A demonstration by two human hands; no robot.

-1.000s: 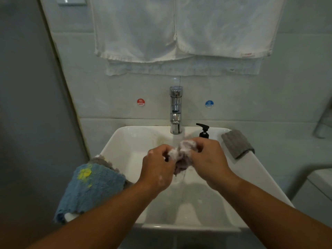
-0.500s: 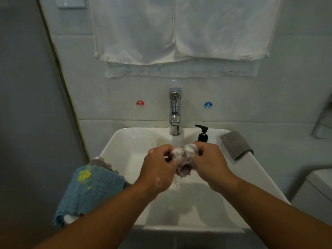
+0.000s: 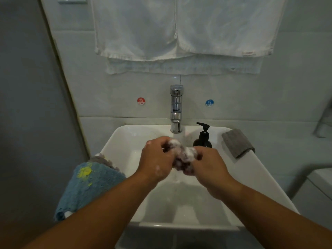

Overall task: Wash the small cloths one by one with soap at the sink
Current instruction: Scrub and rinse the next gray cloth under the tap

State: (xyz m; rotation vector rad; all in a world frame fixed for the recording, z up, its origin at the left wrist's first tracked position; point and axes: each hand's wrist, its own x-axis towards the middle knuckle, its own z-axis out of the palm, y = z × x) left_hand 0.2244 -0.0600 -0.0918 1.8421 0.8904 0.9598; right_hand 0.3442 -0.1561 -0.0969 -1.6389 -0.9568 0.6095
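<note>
Blue cloth [image 3: 89, 187]: way down-left of the tap [image 3: 176, 108], slung over the left rim of the sink [image 3: 125, 141]. It has a yellow blotch on top, and a bit of a greyish cloth [image 3: 102, 158] pokes out from under it.

Left hand [image 3: 156, 159]: just below-left of the tap, forearm coming up from the bottom edge, back of the hand to the camera. The fingers are curled in tight around the upper end of the soapy cloth [image 3: 183, 159], with a few suds on the skin.

Soapy cloth: bunched up and foamy, right under the tap and over the basin, strung on a slant between both hands. Water is running from the spout just behind it.

Right hand [image 3: 210, 168]: below-right of the tap and a touch lower than the left. Knuckles are up and the fingers are clenched on the lower end of the same cloth.

Soap bottle [image 3: 203, 137]: dark pump bottle standing just right of the tap on the back rim.

Grey cloth [image 3: 237, 142]: folded, further right of the tap, on the sink's right corner.

Change: half a second ago both fists sat about level. Now the left has pushed up toward the spout and the right has dropped a bit, so more of the bottle shows.
</note>
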